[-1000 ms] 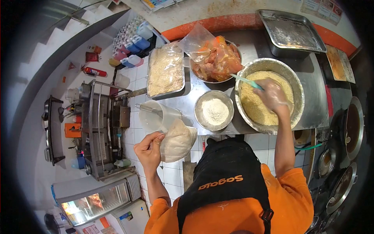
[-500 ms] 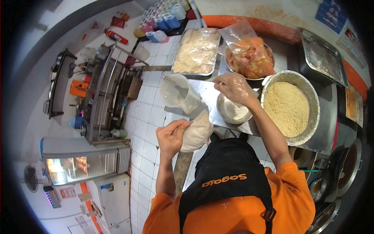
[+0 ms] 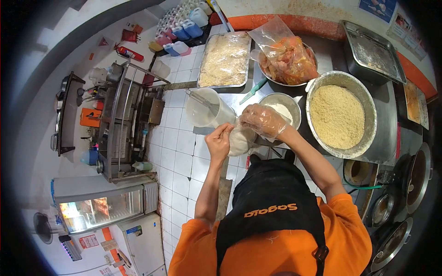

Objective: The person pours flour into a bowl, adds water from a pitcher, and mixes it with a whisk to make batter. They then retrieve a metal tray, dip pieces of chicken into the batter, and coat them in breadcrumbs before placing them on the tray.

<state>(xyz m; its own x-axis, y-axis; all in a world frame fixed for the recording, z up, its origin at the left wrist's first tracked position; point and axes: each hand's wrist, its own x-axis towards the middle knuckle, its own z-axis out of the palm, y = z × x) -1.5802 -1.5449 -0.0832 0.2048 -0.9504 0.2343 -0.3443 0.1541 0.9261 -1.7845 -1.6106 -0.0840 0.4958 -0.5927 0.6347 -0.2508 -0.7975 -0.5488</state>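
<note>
My left hand [image 3: 218,141] pinches the edge of a pale, floury plastic bag [image 3: 241,140], which hangs beside the table edge. My right hand [image 3: 264,120], in a clear plastic glove, is closed at the bag's upper part; its fingertips are partly hidden. Behind that hand lies a metal bowl of white flour [image 3: 282,110]. To the left of the bowl stands a translucent pitcher [image 3: 202,115] with a metal utensil inside. A green-handled knife [image 3: 253,91] lies on the metal table behind my hands.
A large pot of yellow crumbs [image 3: 338,117] stands right of the flour. Behind are a wrapped crumb tray [image 3: 225,60], a bowl of bagged orange meat [image 3: 287,62] and an empty metal tray [image 3: 375,50]. Round pans [image 3: 419,172] are at the far right.
My right hand has moved down and left from above the flour bowl to the bag. My left hand has risen slightly to the right with the bag. The knife is now uncovered.
</note>
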